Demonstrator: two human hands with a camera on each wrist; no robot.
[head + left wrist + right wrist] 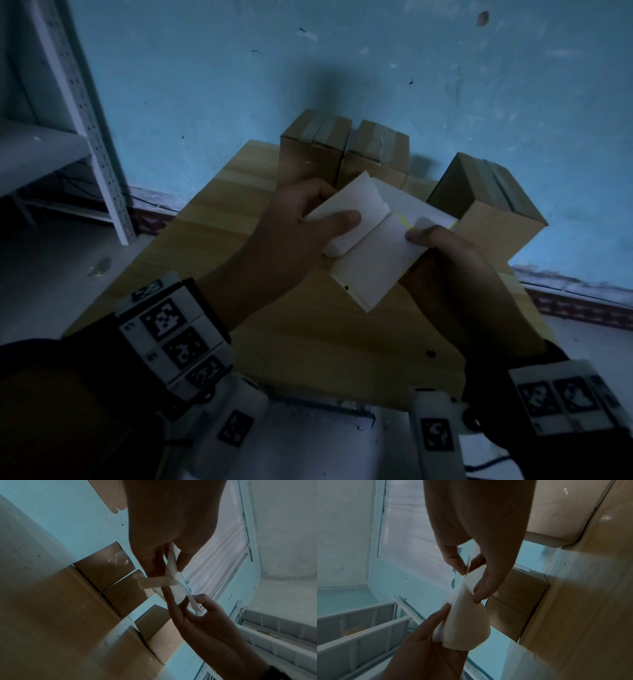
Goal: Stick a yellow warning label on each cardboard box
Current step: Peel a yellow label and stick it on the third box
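Above the wooden table (222, 219) both hands hold a folded strip of white label backing paper (370, 263). My left hand (329, 219) pinches its left fold, thumb on top. My right hand (423, 235) pinches the right end, where thin yellow label edges (403, 220) show. In the left wrist view the left hand (171, 566) grips the strip (159, 582) and the right hand (193, 601) holds its lower end. The right wrist view shows the right hand (469, 569) pinching the paper (464, 622). Three taped cardboard boxes stand behind: two at the back (313, 147) (378, 150), one on the right (489, 209).
A white perforated metal shelf (85, 120) stands at the left against the blue wall (342, 68). Bare wooden tabletop lies under and in front of the hands. The near table edge (325, 394) is just in front of my wrists.
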